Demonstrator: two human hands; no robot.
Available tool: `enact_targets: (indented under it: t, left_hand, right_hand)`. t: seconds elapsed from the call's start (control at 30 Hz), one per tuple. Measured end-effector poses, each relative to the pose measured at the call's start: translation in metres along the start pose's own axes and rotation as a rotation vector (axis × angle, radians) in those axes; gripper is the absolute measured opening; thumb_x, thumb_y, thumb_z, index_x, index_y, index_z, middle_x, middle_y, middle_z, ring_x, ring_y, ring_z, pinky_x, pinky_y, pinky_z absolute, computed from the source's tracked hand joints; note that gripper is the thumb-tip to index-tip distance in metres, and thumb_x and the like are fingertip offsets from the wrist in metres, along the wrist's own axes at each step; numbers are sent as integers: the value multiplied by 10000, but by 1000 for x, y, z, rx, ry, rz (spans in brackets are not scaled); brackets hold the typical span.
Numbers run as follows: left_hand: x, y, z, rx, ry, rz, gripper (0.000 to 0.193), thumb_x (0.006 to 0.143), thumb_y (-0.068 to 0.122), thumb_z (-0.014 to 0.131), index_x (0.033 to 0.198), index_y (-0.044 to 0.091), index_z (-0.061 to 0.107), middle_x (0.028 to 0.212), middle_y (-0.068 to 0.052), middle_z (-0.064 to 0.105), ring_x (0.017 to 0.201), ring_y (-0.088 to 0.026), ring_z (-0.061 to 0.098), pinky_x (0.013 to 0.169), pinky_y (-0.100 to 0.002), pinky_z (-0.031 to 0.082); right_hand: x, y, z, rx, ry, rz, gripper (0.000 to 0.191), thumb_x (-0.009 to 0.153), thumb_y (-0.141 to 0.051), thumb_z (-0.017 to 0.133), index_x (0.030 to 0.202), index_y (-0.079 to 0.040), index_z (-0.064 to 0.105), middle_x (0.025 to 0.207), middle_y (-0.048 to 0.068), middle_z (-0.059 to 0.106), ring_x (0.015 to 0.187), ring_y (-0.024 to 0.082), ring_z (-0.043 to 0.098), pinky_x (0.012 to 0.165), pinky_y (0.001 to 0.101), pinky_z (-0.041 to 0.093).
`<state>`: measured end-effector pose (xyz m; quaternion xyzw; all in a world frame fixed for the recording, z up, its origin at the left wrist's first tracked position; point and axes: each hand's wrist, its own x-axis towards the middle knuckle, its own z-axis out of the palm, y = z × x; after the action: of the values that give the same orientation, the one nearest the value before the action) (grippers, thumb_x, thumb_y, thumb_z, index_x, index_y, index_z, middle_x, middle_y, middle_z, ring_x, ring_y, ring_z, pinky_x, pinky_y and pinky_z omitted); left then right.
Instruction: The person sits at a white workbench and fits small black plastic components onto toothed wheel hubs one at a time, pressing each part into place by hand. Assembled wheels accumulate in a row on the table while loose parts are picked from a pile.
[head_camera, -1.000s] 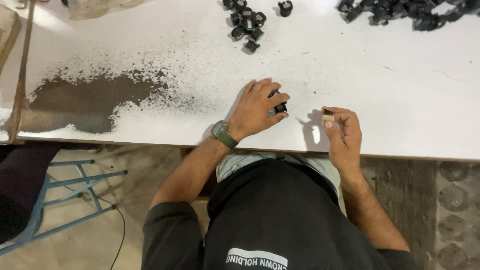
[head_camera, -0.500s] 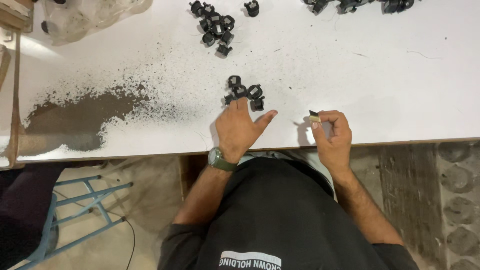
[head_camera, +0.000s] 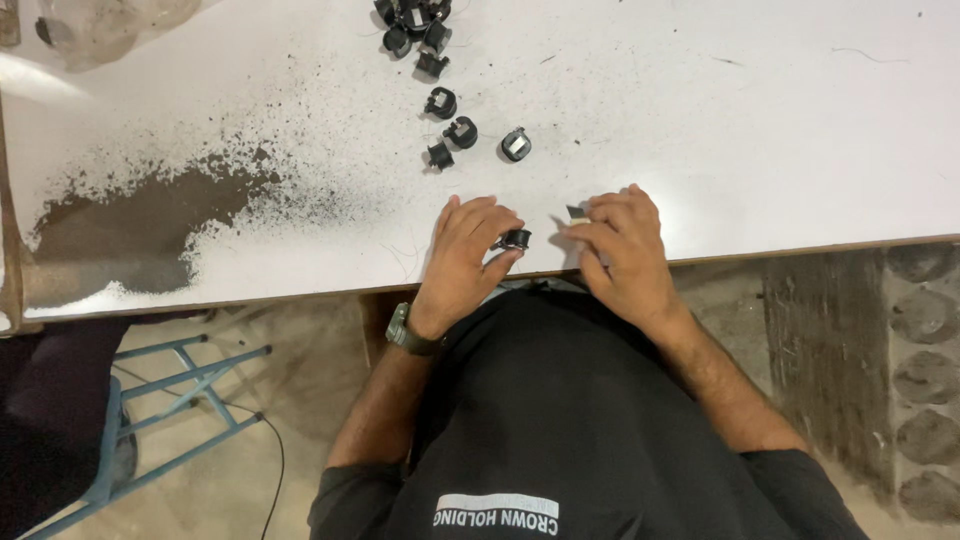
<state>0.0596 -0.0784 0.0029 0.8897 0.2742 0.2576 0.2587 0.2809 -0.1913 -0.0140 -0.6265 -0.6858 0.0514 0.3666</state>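
A white counter (head_camera: 760, 130) fills the upper part of the view, its near edge running just above the person's dark shirt, with a bare concrete floor and a blue metal frame (head_camera: 150, 410) below it on the left. A broad smear of dark powder (head_camera: 140, 225) spreads over the counter's left side, thinning into scattered specks towards the middle. The left hand (head_camera: 462, 262), with a watch (head_camera: 405, 332) on its wrist, rests at the counter's edge, and its fingers (head_camera: 500, 262) pinch a small black round part (head_camera: 516, 239) between thumb and fingertips. Just beside it, the right hand (head_camera: 625, 255) lies curled on the counter, its fingers (head_camera: 600, 222) pressed together around a small pale piece (head_camera: 577, 213) that peeks out at the fingertips. Farther up the counter, well apart from both hands, four loose black parts (head_camera: 463, 131) lie scattered, and a tighter heap of black parts (head_camera: 412, 22) sits at the top edge of the view.
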Motion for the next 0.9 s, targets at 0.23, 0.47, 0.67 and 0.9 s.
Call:
enact_targets:
  t: [0.23,0.47,0.67,0.9]
  left_hand:
    - [-1,-9,1,-100,-17,-28,421,870,134,770,1279,92,681,1147,-67,687,1105,-274,650,1173,-558,383]
    - [-4,-2,9,44,46,-174,346,833,322,843,1047,75,729,1289,-134,619,1341,-349,475,1187,-590,250]
    - [-1,1,25,-35,78,-188,191,875,262,799,955,102,732,1356,-99,618,1451,-340,418,1236,-630,176]
    - [5,-6,21,-342,28,-142,61,862,114,729,887,108,673,1263,-52,651,1460,-347,472,1252,-593,227]
  right_hand:
    - [23,-19,28,-30,-95,-18,454,793,-263,859,1181,-79,711,1143,121,558,1249,354,501,1176,668,240]
    - [12,-12,37,-72,-48,14,361,810,-249,872,1102,-96,725,1101,100,573,1221,316,531,1204,662,254]
    - [10,-13,37,-94,-27,-1,364,757,-214,878,1059,-91,717,1107,104,578,1197,319,531,1209,670,255]
    - [12,-19,32,-88,-34,0,391,722,-218,889,1033,-65,706,1121,111,581,1182,323,533,1210,697,219]
